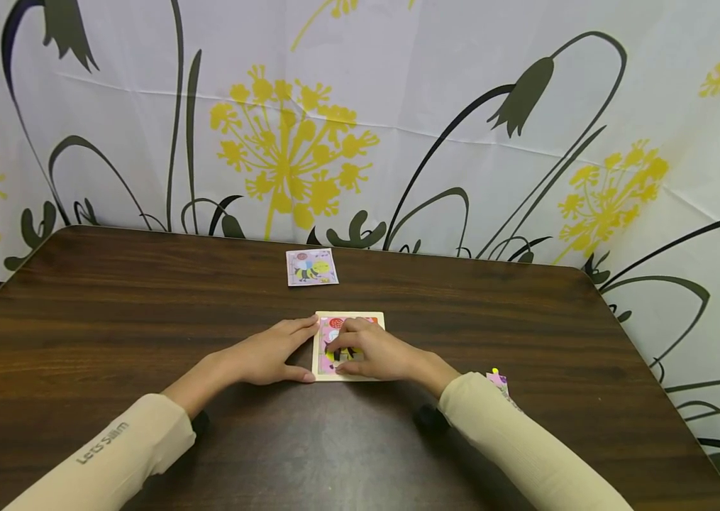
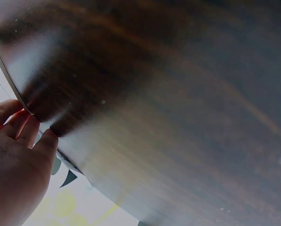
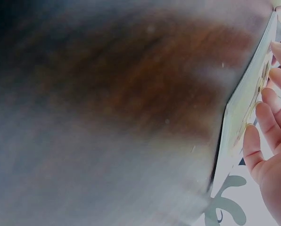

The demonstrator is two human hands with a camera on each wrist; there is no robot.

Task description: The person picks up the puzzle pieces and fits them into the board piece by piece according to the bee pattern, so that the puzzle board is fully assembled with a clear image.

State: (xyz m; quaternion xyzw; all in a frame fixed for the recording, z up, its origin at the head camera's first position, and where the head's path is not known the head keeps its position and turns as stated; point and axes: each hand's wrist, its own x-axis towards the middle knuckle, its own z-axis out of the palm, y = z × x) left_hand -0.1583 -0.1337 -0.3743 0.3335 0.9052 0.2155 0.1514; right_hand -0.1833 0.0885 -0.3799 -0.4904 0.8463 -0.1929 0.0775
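Observation:
A small jigsaw puzzle with a pale wooden frame [image 1: 350,314] and a pink bee picture lies flat on the table. Along its left side rests my left hand [image 1: 273,353], fingertips at the upper left corner and thumb at the lower left. My right hand [image 1: 380,350] is over the picture, its bent fingers touching the surface and hiding much of the bee. In the right wrist view, the fingertips [image 3: 252,134] of the right hand lie spread on the puzzle face. The left wrist view shows my left fingers [image 2: 29,125] against the frame's edge.
A square card [image 1: 312,267] with a matching bee picture lies behind the puzzle. Pink puzzle pieces [image 1: 497,380] show on the right, partly covered by my right sleeve [image 1: 525,433]. The brown table [image 1: 142,312] ends at a flower-printed cloth [image 1: 398,106].

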